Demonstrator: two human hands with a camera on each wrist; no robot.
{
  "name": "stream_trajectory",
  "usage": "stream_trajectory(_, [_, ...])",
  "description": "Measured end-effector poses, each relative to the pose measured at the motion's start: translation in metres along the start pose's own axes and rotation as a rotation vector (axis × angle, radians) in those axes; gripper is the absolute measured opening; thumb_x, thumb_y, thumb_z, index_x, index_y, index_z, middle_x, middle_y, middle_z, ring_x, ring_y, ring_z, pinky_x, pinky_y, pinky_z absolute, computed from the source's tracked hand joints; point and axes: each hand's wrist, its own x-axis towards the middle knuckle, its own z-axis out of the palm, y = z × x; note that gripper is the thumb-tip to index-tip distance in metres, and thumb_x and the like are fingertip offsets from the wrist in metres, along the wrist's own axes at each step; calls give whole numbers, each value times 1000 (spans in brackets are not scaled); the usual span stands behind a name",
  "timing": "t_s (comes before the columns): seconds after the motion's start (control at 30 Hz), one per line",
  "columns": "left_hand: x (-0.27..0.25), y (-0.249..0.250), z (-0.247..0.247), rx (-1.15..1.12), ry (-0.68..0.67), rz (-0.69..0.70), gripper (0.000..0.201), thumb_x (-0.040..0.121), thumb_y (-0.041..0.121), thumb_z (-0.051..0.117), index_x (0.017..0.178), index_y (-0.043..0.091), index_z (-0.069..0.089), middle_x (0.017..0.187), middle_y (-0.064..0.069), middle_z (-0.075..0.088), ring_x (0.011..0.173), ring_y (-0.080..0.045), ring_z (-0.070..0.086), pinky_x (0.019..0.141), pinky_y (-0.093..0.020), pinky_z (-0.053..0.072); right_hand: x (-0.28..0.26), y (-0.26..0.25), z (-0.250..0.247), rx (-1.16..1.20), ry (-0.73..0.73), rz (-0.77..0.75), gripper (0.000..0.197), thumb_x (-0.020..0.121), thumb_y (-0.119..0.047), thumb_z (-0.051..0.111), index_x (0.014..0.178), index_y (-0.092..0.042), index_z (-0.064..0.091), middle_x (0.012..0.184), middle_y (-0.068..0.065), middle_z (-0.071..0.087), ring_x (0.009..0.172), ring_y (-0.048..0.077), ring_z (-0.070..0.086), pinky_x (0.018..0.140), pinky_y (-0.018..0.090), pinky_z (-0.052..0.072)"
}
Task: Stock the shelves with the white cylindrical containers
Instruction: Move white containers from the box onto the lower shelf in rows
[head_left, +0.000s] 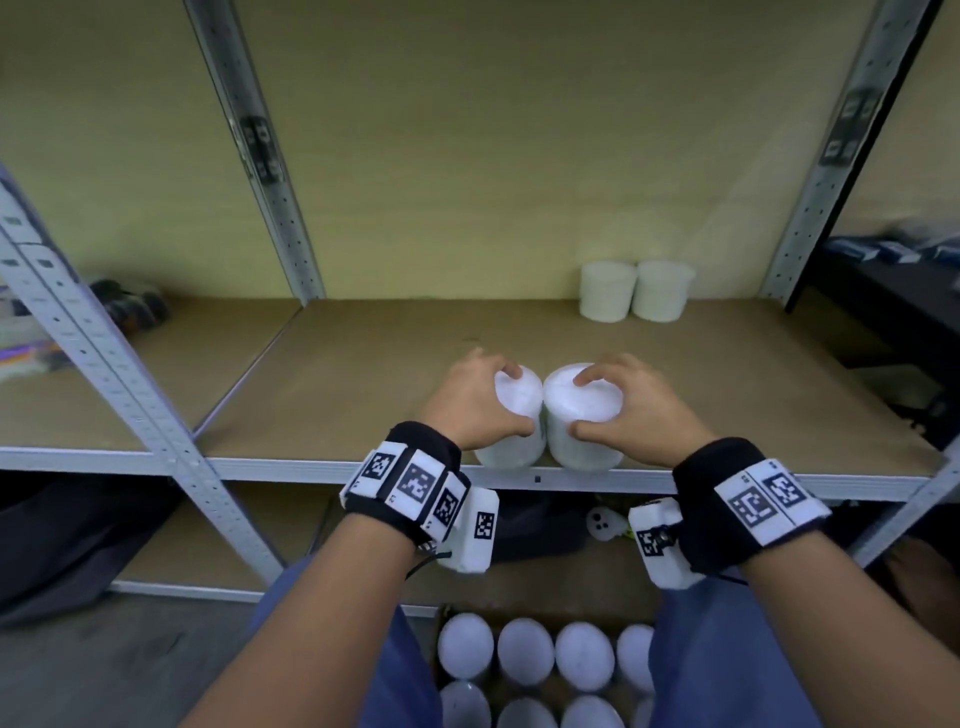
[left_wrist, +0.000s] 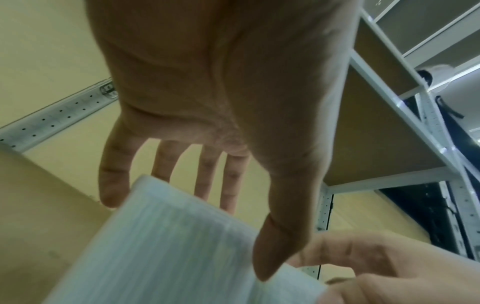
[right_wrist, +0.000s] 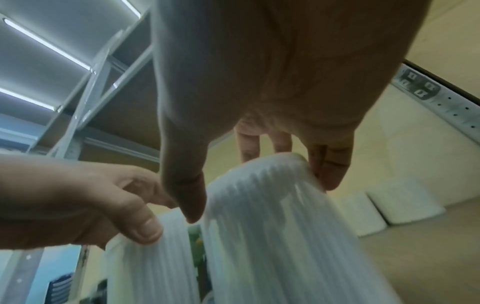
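White ribbed containers — the left container (head_left: 511, 415) and right container (head_left: 584, 415) — touch at the shelf (head_left: 363, 364) front edge, frame centre. My left hand (head_left: 467, 405) and right hand (head_left: 639, 405) grip the tops, fingers curled. I'd slide both back toward the stocked pair (head_left: 636, 291), upright.

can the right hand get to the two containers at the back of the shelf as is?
Probably not yet: the right hand grips a container at the shelf's front edge. The shelf board between it and the back pair is bare, so the path looks free once it lets go.
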Motion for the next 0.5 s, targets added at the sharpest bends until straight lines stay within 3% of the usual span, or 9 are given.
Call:
stream_trajectory(0.2, [7, -7, 18, 7, -21, -15, 57, 66, 38, 73, 118, 29, 54, 128, 9, 48, 120, -20, 45, 100, -45, 42, 3, 15, 18, 87, 35, 41, 52, 73, -34, 76, 121, -24, 58, 136, -4, 45, 129, 22, 42, 108, 32, 34])
stream_trajectory(0.37, [-1, -11, 13, 44, -27, 34, 59, 74, 43, 71, 127, 32, 48, 137, 11, 40, 130, -17, 35, 109, -44, 34, -4, 10, 9, -45, -16, 49, 62, 77, -49, 69, 132, -31, 48, 144, -6, 36, 135, 25, 30, 112, 40, 27])
stream_trajectory(0.5, [-15, -11, 6, 41, 37, 83, 40, 81, 39, 66, 118, 29, 56, 125, 10, 48, 122, -13, 40, 107, -40, 35, -16, 5, 0, -130, 69, 17, 45, 82, -48, 62, 124, -32, 55, 136, -8, 42, 129, 19, 29, 107, 37, 25])
